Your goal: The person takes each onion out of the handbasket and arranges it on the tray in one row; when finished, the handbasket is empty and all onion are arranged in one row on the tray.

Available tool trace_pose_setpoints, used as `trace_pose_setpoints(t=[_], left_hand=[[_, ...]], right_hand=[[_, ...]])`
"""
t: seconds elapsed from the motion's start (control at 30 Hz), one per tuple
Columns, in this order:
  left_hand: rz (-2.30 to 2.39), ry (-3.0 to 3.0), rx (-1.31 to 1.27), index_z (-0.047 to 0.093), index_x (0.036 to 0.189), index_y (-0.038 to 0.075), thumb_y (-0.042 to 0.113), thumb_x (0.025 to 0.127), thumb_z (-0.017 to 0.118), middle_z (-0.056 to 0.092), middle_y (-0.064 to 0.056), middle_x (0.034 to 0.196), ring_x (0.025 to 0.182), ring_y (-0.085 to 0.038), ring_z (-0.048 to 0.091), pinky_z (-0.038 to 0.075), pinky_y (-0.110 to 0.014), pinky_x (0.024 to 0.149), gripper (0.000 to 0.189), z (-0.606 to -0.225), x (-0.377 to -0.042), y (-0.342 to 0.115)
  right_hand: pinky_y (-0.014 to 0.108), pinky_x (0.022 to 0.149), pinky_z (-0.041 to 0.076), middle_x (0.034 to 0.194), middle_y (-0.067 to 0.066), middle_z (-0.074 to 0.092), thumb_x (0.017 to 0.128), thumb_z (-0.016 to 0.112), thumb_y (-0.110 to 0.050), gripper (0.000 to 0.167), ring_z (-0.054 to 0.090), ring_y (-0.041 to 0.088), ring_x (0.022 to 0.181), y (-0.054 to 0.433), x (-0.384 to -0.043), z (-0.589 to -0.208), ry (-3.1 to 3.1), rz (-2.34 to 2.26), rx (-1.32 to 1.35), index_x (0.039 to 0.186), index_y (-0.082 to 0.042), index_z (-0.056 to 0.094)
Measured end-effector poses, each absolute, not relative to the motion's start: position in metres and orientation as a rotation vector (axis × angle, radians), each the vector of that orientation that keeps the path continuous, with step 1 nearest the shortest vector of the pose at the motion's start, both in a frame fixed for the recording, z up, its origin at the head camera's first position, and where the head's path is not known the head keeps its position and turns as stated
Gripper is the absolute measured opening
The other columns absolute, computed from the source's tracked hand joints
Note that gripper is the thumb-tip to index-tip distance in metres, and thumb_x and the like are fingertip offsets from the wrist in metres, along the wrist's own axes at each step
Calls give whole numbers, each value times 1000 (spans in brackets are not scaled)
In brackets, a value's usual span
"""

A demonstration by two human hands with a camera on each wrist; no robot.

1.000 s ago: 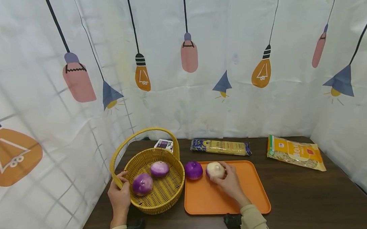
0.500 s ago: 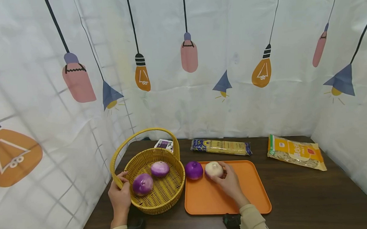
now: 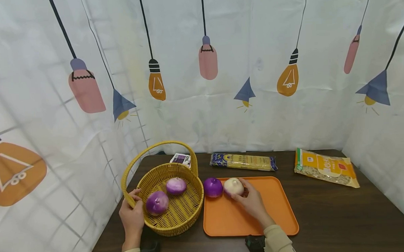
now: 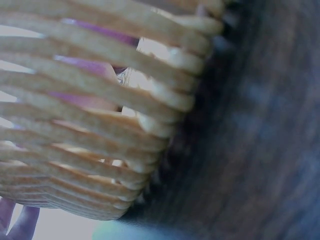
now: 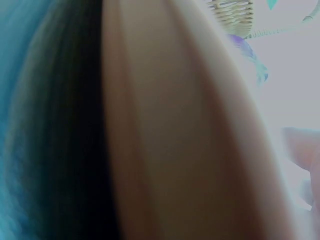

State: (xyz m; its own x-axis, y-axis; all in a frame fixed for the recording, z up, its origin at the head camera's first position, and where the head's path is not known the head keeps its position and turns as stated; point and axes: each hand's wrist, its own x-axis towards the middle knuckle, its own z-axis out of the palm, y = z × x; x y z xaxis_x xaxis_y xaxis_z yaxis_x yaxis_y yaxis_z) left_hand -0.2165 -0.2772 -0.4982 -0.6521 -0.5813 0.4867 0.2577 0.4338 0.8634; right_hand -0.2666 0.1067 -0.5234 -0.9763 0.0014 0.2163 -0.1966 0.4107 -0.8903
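Observation:
In the head view, my left hand (image 3: 131, 212) grips the rim of a yellow wicker basket (image 3: 172, 231) where the handle meets it. Two purple-and-white onions (image 3: 157, 203) lie inside the basket. My right hand (image 3: 252, 200) holds a white-topped onion (image 3: 233, 186) over the back left of the orange tray (image 3: 225, 221), fingers and thumb around its right side. Just left of it, a dark purple onion (image 3: 213, 187) sits at the tray's corner, close to the basket. The woven basket side (image 4: 85, 115) fills much of the left wrist view. Skin mostly blocks the right wrist view.
Behind the tray lies a long yellow-and-blue packet (image 3: 243, 162). A yellow-and-orange bag (image 3: 327, 168) is at the back right of the dark wooden table (image 3: 339, 217). Behind the basket is a small white-and-purple packet (image 3: 181, 159). A patterned curtain (image 3: 188, 119) encloses the back and sides.
My right hand has shifted slightly left with the white-topped onion, bringing it closer to the dark purple onion. The left hand and the basket stay in place.

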Motion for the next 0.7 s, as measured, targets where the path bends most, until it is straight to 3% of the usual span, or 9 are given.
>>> trace_pose_setpoints(t=[0.2, 0.53, 0.7], left_hand=[[-1318, -1874, 254, 58, 84, -10, -10, 85, 52, 67, -23, 112, 117, -33, 56, 37, -10, 88, 6, -485, -208, -269], [-1295, -1882, 280, 58, 84, -6, -8, 86, 53, 69, -18, 113, 118, -28, 56, 37, -10, 88, 6, -505, -220, -280], [-1293, -1885, 277, 58, 81, -2, -9, 85, 55, 70, -9, 112, 119, -24, 56, 36, -11, 89, 8, -505, -219, -281]], right_hand=[[42, 87, 52, 134, 20, 57, 82, 79, -18, 70, 62, 32, 110, 107, -267, -524, -2488, 1604, 187, 143, -6, 48], [42, 88, 52, 134, 24, 55, 80, 81, -16, 73, 61, 35, 112, 107, -266, -524, -2453, 1683, 188, 143, -3, 46], [41, 87, 53, 136, 26, 53, 80, 81, -14, 75, 61, 36, 113, 108, -266, -522, -2437, 1737, 176, 144, -1, 43]])
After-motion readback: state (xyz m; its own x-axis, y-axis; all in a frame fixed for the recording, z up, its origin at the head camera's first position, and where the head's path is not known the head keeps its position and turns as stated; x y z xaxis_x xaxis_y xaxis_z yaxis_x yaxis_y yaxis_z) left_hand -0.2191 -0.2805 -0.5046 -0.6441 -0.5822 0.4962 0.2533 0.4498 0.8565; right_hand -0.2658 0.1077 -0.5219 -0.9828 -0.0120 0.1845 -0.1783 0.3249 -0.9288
